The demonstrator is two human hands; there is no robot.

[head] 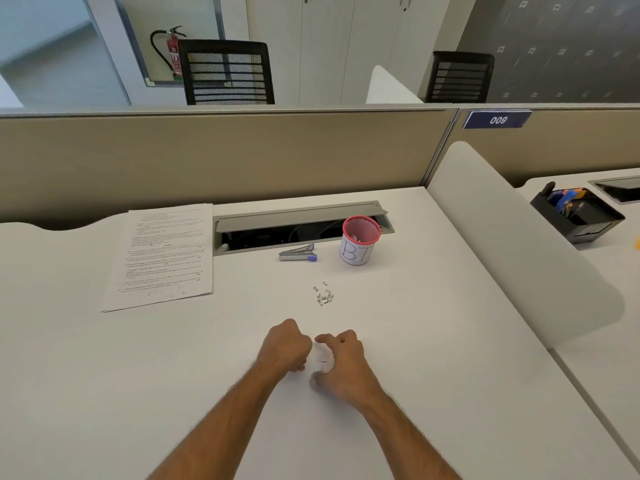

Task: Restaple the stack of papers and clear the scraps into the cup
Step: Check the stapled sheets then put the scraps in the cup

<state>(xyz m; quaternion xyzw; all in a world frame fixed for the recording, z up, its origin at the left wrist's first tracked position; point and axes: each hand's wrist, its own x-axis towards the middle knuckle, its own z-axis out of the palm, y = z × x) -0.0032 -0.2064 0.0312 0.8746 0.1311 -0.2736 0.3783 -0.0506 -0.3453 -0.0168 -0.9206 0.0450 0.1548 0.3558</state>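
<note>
The stack of printed papers (pixel 166 254) lies flat at the left back of the white desk (pixel 104 375). A silver stapler with a blue tip (pixel 298 253) rests behind the middle. To its right stands a red mesh cup (pixel 359 244) with a white paper label. Several loose metal staples (pixel 323 294) are scattered in front of the cup. Near the front, my left hand (pixel 285 346) and my right hand (pixel 341 363) are close together, both curled around a small crumpled white paper scrap (pixel 322 356) between them.
An open cable tray (pixel 301 223) runs along the back of the desk under the beige partition. A white rounded divider (pixel 512 237) bounds the right side. Beyond it a black organiser (pixel 576 214) with pens sits on the neighbouring desk.
</note>
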